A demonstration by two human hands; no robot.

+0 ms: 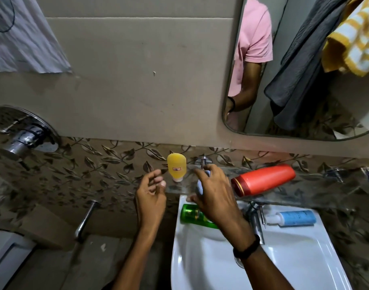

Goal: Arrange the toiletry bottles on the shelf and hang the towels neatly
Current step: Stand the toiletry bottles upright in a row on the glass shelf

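Observation:
A yellow bottle [176, 167] stands cap-down on the left end of the glass shelf [304, 191]. My left hand [151, 192] hovers just left of it, fingers curled and empty. My right hand [213, 193] grips a small pale blue bottle [199, 186] at the shelf's front edge; most of that bottle is hidden. An orange-red bottle [265, 177] lies on its side on the shelf. A green bottle [193, 215] and a blue bottle [294, 218] lie on the sink's back rim. A grey towel [300, 65] and a yellow striped towel [355, 40] hang bunched at the upper right.
The white sink [284, 258] with its chrome tap [255, 218] sits below the shelf. A mirror [256, 80] hangs above. A white cloth [22, 36] hangs at the upper left, a chrome shower valve [22, 137] and a spout [86, 218] stick out of the left wall.

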